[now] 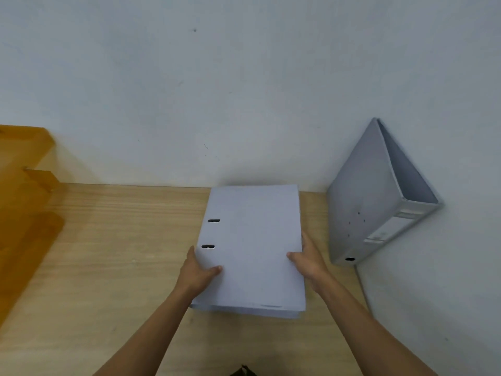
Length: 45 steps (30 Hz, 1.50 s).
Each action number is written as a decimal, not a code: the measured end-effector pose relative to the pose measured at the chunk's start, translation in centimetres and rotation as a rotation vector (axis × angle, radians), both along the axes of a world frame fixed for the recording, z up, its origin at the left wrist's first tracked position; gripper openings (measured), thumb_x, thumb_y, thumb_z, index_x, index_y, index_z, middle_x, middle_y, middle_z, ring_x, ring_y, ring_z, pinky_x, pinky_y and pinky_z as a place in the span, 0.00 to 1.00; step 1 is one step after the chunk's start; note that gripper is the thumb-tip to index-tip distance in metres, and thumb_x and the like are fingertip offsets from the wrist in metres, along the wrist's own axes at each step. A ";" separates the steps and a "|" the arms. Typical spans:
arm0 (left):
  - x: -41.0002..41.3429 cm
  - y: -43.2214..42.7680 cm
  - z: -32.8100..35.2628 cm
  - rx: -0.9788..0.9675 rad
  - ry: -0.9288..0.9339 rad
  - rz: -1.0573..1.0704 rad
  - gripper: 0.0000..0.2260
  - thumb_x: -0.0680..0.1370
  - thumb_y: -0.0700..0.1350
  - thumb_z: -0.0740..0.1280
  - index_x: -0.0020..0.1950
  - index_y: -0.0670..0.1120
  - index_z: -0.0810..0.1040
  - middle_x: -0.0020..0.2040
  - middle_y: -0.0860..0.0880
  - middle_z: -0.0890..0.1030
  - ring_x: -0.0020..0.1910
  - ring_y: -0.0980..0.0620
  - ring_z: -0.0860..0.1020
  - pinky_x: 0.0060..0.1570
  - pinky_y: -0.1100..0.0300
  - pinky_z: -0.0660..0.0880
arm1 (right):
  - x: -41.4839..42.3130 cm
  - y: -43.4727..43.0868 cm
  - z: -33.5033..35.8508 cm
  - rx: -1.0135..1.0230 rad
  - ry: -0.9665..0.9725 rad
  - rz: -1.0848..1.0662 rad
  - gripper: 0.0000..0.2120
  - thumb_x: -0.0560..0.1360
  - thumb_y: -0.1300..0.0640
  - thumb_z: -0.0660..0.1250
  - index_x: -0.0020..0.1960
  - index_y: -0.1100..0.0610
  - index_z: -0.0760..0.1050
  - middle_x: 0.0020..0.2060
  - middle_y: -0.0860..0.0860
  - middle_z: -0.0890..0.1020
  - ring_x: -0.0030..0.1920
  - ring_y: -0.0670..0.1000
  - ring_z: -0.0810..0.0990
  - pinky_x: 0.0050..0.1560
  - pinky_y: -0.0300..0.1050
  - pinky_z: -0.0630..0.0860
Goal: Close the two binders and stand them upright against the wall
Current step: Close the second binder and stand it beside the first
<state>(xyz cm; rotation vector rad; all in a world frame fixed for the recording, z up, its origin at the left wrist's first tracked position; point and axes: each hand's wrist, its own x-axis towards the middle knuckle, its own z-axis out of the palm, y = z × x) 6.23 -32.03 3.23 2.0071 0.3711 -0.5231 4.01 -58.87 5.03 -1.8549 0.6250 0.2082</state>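
Note:
A pale grey binder point(253, 240) is closed, its cover facing up, two dark slots near its left edge. My left hand point(199, 272) grips its left side with the thumb on the cover. On the right side, my right hand point(309, 259) holds it the same way. Its near edge looks lifted slightly off the wooden desk point(108, 253). A second grey binder point(379, 202) stands upright in the corner at the right, leaning on the wall, spine toward me.
White walls point(244, 90) run along the back and right side of the desk. Orange-brown wooden shelves or steps point(24, 185) stand at the left. A thin cable point(363, 289) runs along the right wall's base.

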 end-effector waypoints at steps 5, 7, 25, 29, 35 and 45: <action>-1.7 -1.6 -2.0 0.223 -0.020 -0.076 0.47 0.70 0.53 0.76 0.81 0.43 0.55 0.80 0.43 0.63 0.76 0.39 0.66 0.71 0.46 0.67 | -1.0 -1.4 -3.0 -0.180 0.102 0.123 0.38 0.78 0.66 0.62 0.83 0.51 0.50 0.72 0.47 0.67 0.73 0.53 0.70 0.63 0.35 0.66; -2.7 -2.4 -2.0 0.293 -0.056 -0.108 0.46 0.71 0.54 0.75 0.82 0.45 0.54 0.80 0.45 0.61 0.74 0.38 0.67 0.68 0.44 0.70 | -1.1 -2.0 -4.9 -0.230 0.166 0.198 0.39 0.77 0.64 0.64 0.82 0.51 0.51 0.79 0.53 0.60 0.77 0.56 0.64 0.69 0.39 0.66; -2.5 -2.5 -3.4 0.136 0.024 -0.043 0.41 0.67 0.49 0.76 0.78 0.46 0.64 0.72 0.43 0.74 0.67 0.40 0.75 0.65 0.47 0.73 | -0.8 -1.5 -8.0 -0.337 0.442 0.604 0.45 0.77 0.49 0.68 0.83 0.51 0.43 0.82 0.58 0.38 0.82 0.62 0.41 0.81 0.54 0.47; -1.5 -2.2 -3.9 -0.165 0.142 0.094 0.29 0.69 0.50 0.74 0.70 0.48 0.74 0.64 0.45 0.82 0.56 0.44 0.82 0.57 0.48 0.78 | -0.8 -1.1 -7.1 -0.217 0.414 0.570 0.40 0.79 0.43 0.64 0.83 0.48 0.47 0.82 0.57 0.41 0.82 0.62 0.41 0.81 0.56 0.45; -1.9 -4.0 -2.7 -0.348 0.365 0.311 0.24 0.78 0.64 0.62 0.60 0.44 0.78 0.50 0.43 0.82 0.46 0.45 0.79 0.44 0.53 0.73 | -3.2 1.5 -5.6 -0.135 0.348 0.544 0.35 0.79 0.33 0.54 0.82 0.40 0.45 0.82 0.50 0.37 0.80 0.62 0.32 0.78 0.66 0.39; -2.8 -9.7 3.3 -0.999 0.342 0.114 0.24 0.81 0.60 0.60 0.70 0.48 0.76 0.65 0.38 0.82 0.64 0.38 0.81 0.64 0.39 0.76 | -0.8 3.2 0.8 -0.084 0.010 0.280 0.34 0.76 0.27 0.46 0.80 0.34 0.46 0.82 0.44 0.51 0.82 0.51 0.51 0.80 0.63 0.50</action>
